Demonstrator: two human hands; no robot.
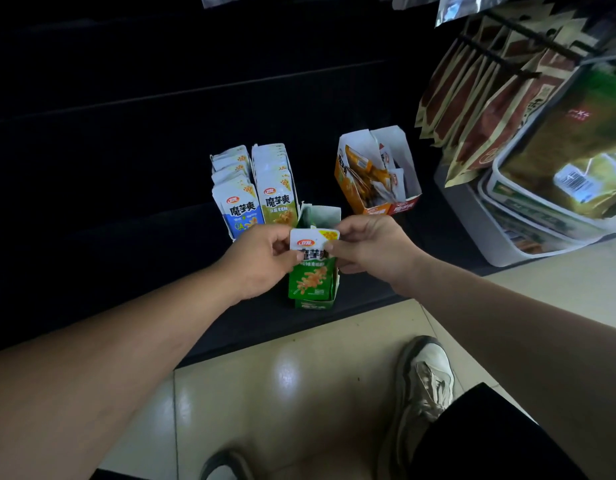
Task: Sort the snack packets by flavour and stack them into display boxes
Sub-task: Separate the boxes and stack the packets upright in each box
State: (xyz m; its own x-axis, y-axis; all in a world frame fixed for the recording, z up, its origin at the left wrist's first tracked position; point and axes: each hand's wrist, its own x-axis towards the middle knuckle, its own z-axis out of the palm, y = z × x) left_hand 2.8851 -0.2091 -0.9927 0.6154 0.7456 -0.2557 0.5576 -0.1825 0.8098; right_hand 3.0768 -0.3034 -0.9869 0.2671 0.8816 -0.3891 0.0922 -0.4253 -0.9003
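Upright, long axis vertical, the green packet (312, 268) stands in its green box (317, 303); both hands, left (265, 258) and right (365, 244), pinch its top corners.

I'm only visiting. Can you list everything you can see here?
shelf: one, black, across the middle
green box: one, green, front of the shelf
green packet: one, green with white top, held over the green box
blue packets: a row, blue-white, behind the green box
olive packets: a row, olive-white, right beside the blue ones
orange box: one, orange-red, further right on the shelf
orange packets: several, orange, loose in the orange box
brown bags: many, brown, hanging upper right
white tubs: at least two, white, far right
floor: beige tiles, below
shoes: two, grey, on the floor
left grip: one, bare hand, pinches the green packet's top left
right grip: one, bare hand, pinches its top right
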